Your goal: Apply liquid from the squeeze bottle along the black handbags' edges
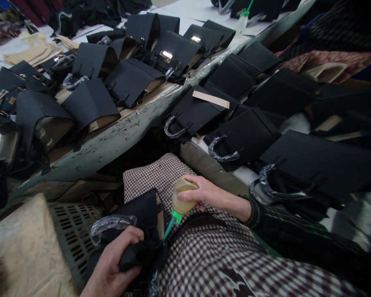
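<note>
My right hand grips a translucent squeeze bottle of yellowish liquid, probably glue, tilted downward. Its green cap and thin nozzle point down and left, with the tip close to a black leather handbag on my lap. My left hand is closed on the lower part of that bag. A handle wrapped in clear plastic shows above my left hand. Where the nozzle tip ends against the bag is hidden.
Rows of black handbags cover worktables ahead and to the right, with a worn pale green table edge between them. A checked cloth covers my lap. To the left lie a grey perforated crate and a tan board.
</note>
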